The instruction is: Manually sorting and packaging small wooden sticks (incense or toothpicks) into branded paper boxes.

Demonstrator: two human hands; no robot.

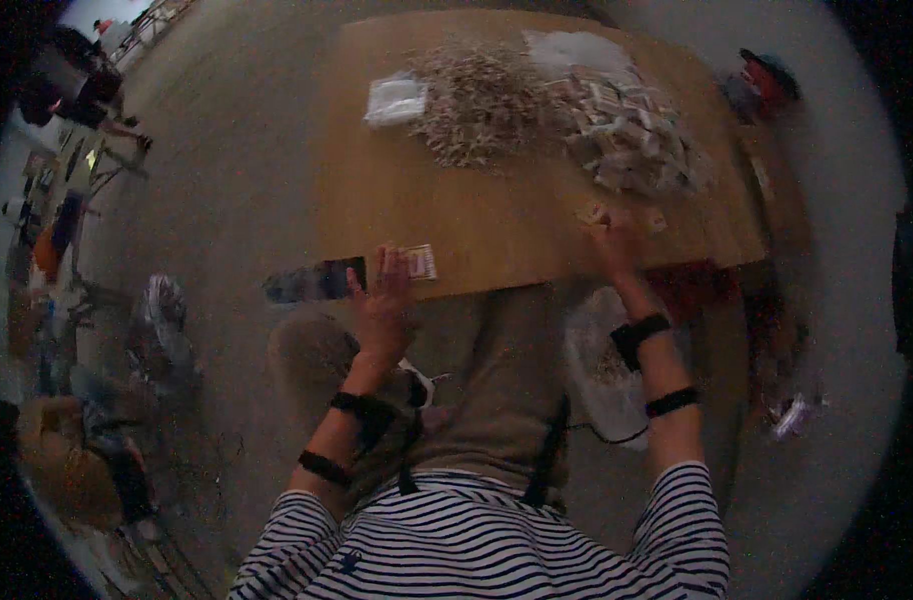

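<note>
My left hand point(382, 305) is at the near left edge of the wooden table, its fingers stretched out and spread. Beside its fingertips lies a small pale packet or card point(421, 262) with reddish print. Left of the thumb, a dark, flat strip point(317, 281) reaches out past the table's corner. My right hand point(617, 248) is over the near right part of the table, fingers drawn together around something small; blur hides what it is. Just beyond it spreads a heap of small pale packets point(637, 140).
The wooden table point(457, 225) bears a large loose pile of small beige pieces point(482, 105), a white stack of plastic point(396, 101) and a white sheet point(577, 50). Below hangs a clear plastic bag point(605, 350). A person point(767, 85) is at the far right; cluttered shelves line the left.
</note>
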